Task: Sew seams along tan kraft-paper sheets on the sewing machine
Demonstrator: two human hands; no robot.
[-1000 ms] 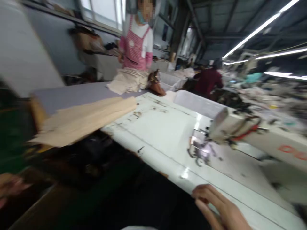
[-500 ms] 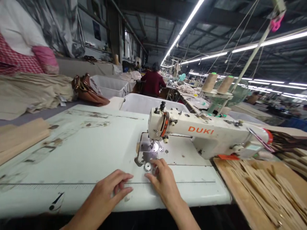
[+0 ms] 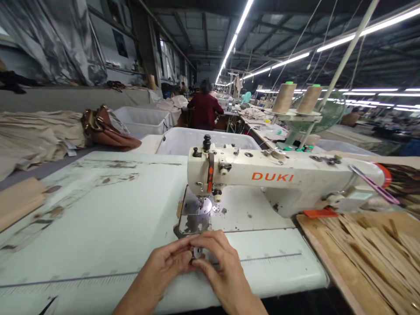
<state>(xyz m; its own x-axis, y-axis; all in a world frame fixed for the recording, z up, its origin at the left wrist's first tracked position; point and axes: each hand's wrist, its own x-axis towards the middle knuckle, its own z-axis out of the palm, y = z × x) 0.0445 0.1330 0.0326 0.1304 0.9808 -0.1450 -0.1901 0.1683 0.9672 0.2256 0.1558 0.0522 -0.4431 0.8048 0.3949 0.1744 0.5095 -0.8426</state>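
Observation:
Both hands meet over the front of the pale sewing table (image 3: 118,236). Between their fingertips shows a small round metal bobbin (image 3: 197,252); whether it sits in a case I cannot tell. My left hand (image 3: 167,264) is closed, its thumb and fingers pressed at the bobbin's left side. Curved around from the right, my right hand (image 3: 219,262) pinches the bobbin with thumb and fingers. The fingers partly cover it. Just beyond them stands a white sewing machine (image 3: 272,175) marked DUKI, its needle area and metal plate (image 3: 197,223) directly ahead of the hands.
At right, a wooden board (image 3: 315,236) carries beige fabric strips (image 3: 364,249). Two thread cones (image 3: 284,98) stand behind the machine. A white bin (image 3: 210,139) is behind the table. Stacked cloth (image 3: 39,131) and a brown bag (image 3: 105,131) lie left. A person (image 3: 205,109) sits farther back.
My hands have come together. The bobbin that was by my right fingertips is now between both hands. The view has shifted, and the person at the far left has left it.

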